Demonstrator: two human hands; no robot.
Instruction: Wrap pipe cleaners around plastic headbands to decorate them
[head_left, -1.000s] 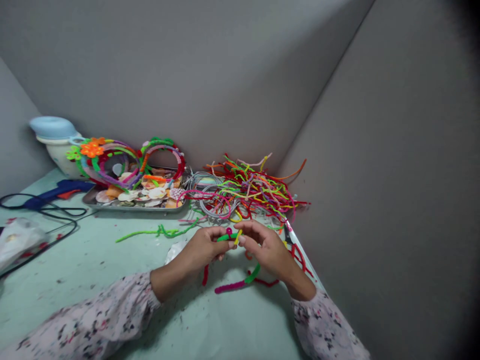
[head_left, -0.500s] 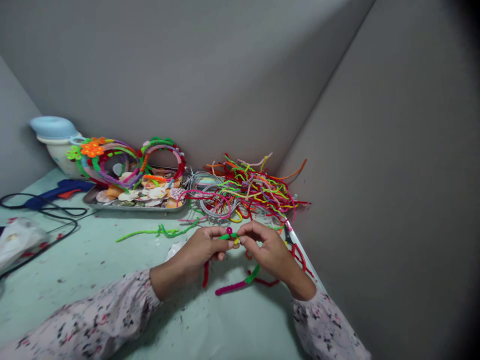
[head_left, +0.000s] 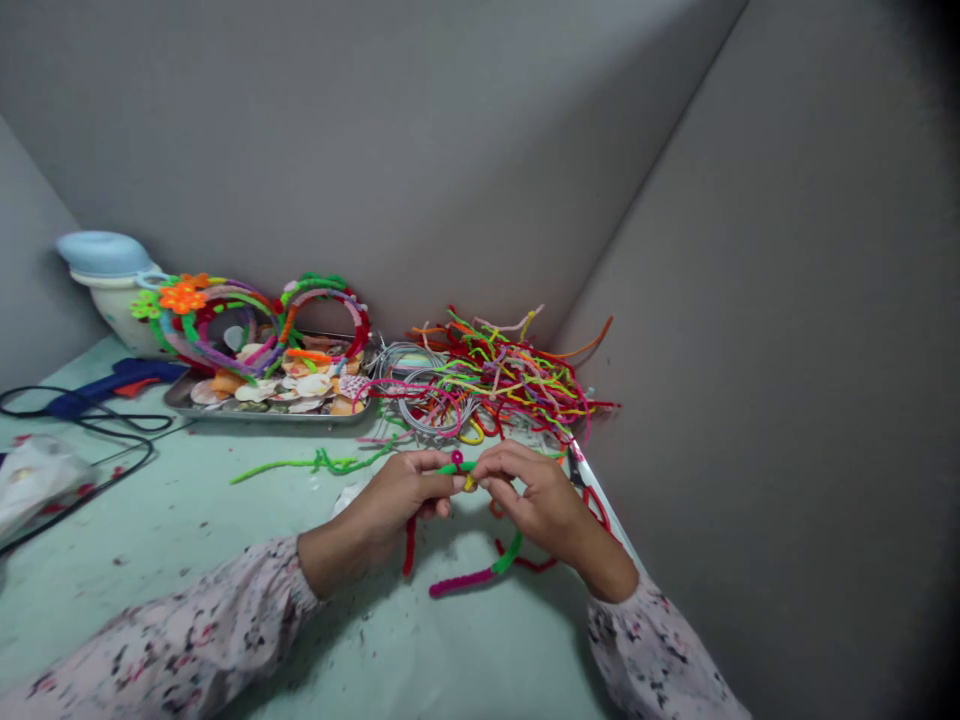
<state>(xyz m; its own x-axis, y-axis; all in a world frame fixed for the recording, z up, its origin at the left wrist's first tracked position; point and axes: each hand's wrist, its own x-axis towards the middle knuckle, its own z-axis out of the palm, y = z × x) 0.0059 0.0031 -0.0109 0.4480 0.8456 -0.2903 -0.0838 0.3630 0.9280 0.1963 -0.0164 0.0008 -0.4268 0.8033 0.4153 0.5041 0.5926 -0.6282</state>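
Between my two hands is a fuzzy pipe-cleaner band [head_left: 465, 586], whose red and magenta ends hang below them. Its green upper part bears a small magenta loop [head_left: 457, 457] and a yellow piece [head_left: 470, 483]. My left hand [head_left: 405, 492] pinches the green part from the left, thumb and fingers closed on it. From the right, my right hand [head_left: 527, 492] has its thumb and fingertips closed on the band beside the yellow piece. The fingers partly hide where the band passes through them.
A metal tray [head_left: 270, 414] of shells holds colourful rings [head_left: 327, 290]. Right of it lie wire coils [head_left: 409, 410] and a pipe-cleaner pile [head_left: 517, 370]. A lidded container [head_left: 112, 290], blue tool [head_left: 105, 388], black cable [head_left: 75, 415] and plastic bag [head_left: 37, 480] are left.
My right fingertips have shifted slightly left over the band near the yellow piece. My left hand keeps its hold, and the band's lower end has moved down very slightly.
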